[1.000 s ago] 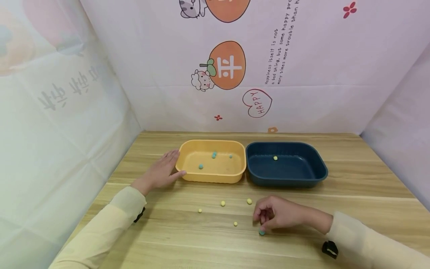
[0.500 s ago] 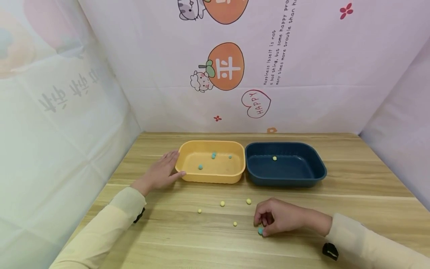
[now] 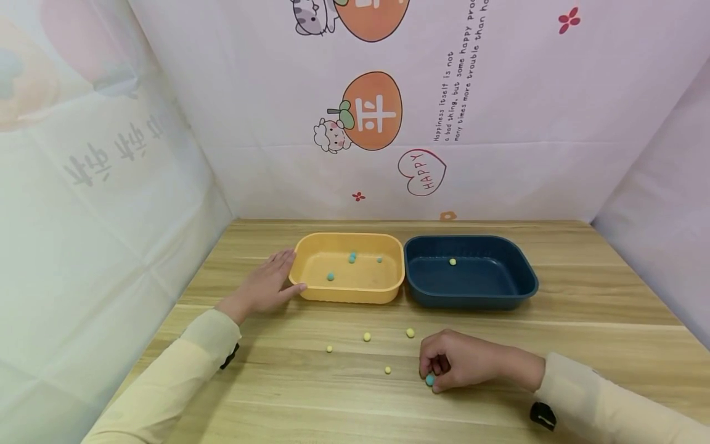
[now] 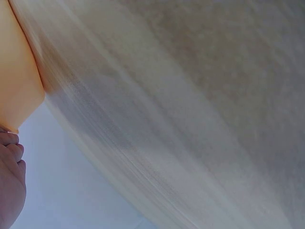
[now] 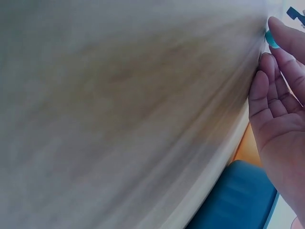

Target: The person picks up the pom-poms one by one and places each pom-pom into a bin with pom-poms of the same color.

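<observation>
My right hand [image 3: 463, 361] is low over the wooden table, its thumb and index finger pinching a small teal ball [image 3: 429, 380]. The right wrist view shows that teal ball [image 5: 271, 39] between the two fingertips, with the other fingers curled in. At the left end of the yellow bin [image 3: 349, 296], my left hand [image 3: 267, 285] rests with straight fingers along the outer wall, the thumb at the front rim. Several teal balls [image 3: 330, 277] lie in this bin. A dark blue bin [image 3: 471, 302] stands right beside it, holding one yellow ball [image 3: 452, 262].
Several yellow balls lie loose on the wooden table [image 3: 310, 401]; one yellow ball [image 3: 410, 333] is just beyond the right hand, and a smaller yellow ball [image 3: 387, 370] is to its left. Printed white cloth [image 3: 266, 123] hangs behind the table and along both sides.
The right thumb and index finger have closed on the teal ball, which has shifted slightly. The left hand and both bins stay in place; the head view tilts a little.
</observation>
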A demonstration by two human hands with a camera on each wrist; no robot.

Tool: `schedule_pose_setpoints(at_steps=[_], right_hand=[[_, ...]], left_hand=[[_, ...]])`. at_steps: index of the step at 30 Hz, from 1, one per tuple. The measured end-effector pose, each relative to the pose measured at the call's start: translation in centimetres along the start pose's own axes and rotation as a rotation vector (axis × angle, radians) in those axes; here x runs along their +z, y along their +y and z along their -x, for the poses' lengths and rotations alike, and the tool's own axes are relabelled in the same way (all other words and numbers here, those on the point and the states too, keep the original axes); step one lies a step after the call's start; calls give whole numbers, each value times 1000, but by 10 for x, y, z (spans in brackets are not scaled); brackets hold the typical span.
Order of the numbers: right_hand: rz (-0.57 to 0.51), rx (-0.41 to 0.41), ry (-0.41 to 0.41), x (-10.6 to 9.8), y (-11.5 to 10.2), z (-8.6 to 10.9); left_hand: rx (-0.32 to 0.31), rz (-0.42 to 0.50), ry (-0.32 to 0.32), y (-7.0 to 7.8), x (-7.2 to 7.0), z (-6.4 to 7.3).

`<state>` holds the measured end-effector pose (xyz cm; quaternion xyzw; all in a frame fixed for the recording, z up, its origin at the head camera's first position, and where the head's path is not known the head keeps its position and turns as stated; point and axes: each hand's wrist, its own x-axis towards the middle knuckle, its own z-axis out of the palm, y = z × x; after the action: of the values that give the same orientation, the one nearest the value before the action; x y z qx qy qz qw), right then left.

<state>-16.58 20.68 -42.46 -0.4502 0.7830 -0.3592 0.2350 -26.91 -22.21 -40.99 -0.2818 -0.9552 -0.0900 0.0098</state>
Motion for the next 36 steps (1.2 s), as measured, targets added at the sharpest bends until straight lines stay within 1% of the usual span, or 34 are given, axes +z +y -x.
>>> schedule_pose_setpoints(at_steps=[8, 18, 26, 31, 34, 36], right_hand=[[7, -7, 2, 1, 4, -1], [-12, -11, 6, -2, 1, 0], [-61, 19, 27, -5, 1, -1], [-65, 22, 47, -9, 0, -2], [-57, 10, 66, -11, -2, -3], [-54, -16, 83, -14, -4, -4]], left_hand=[[1, -1, 7, 0, 1, 0], [2, 2, 4, 0, 0, 0], [1, 0, 8, 0, 0, 0], [-1, -3, 7, 0, 0, 0], [-1, -2, 5, 0, 1, 0], [1, -1, 6, -1, 1, 0]])
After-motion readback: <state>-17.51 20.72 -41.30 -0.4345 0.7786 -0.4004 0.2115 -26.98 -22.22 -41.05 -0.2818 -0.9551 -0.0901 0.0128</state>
